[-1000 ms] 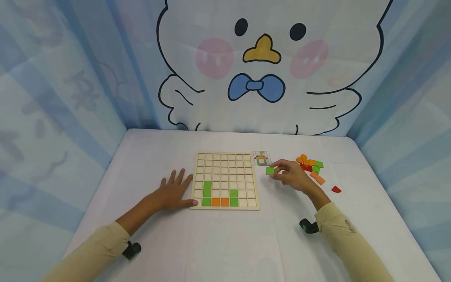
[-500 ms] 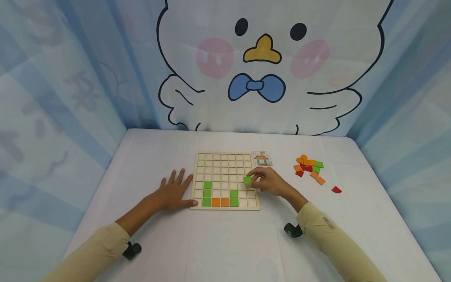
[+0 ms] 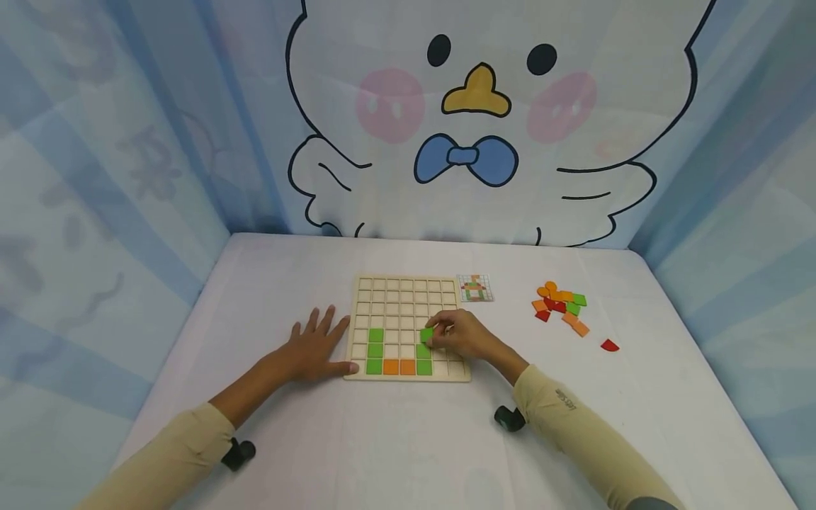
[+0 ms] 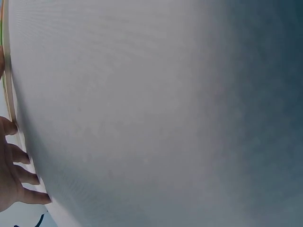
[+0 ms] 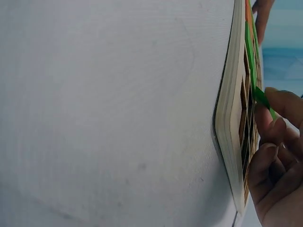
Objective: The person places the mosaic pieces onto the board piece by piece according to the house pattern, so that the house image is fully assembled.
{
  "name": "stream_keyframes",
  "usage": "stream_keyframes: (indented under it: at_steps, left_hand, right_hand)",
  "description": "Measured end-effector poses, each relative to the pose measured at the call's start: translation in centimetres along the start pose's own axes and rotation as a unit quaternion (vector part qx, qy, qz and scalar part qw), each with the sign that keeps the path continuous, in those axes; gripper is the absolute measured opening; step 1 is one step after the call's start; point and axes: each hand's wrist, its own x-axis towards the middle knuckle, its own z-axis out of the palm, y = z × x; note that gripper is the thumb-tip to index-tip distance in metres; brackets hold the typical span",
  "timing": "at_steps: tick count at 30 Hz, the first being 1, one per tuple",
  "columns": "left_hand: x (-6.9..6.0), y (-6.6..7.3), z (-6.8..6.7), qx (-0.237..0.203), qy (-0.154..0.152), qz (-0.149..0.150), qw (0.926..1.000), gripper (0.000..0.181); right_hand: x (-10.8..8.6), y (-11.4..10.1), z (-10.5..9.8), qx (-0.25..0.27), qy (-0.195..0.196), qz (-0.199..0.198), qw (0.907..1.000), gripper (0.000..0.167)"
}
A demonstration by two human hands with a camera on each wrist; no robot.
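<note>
My right hand (image 3: 464, 333) pinches a green square tile (image 3: 426, 335) between thumb and fingers, over the wooden grid board (image 3: 400, 306). In the right wrist view the green tile (image 5: 263, 98) is tilted, one edge down at the board. Below it on the board lie two green tiles in a column, two orange tiles (image 3: 399, 366) in the bottom row, and a column of green tiles (image 3: 375, 351) at the left. My left hand (image 3: 314, 348) lies with spread fingers at the board's left side, its thumb on the lower left corner.
A small printed pattern card (image 3: 475, 288) lies by the board's upper right corner. Farther right is a loose pile of orange, red and green pieces (image 3: 561, 304), with a red quarter-round piece (image 3: 609, 345) apart from it. A curtain hangs behind the table.
My right hand has carried the green tile leftward from beside the card to over the board, above the right green column. The left hand has stayed put.
</note>
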Motion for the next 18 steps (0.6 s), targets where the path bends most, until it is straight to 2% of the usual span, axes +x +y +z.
stream_keyframes:
  at_steps: [8,18]
  left_hand:
    - [0.03,-0.03,0.06,0.005,0.001,-0.002,1.0,0.107]
    - [0.13,0.03,0.12,0.007,-0.002,0.0,1.0,0.107]
  right_hand:
    - [0.25,-0.37,0.45,-0.027,0.003,-0.002,0.9996,0.026]
    - [0.34,-0.39,0.86,-0.05,0.012,0.018,0.9985,0.022]
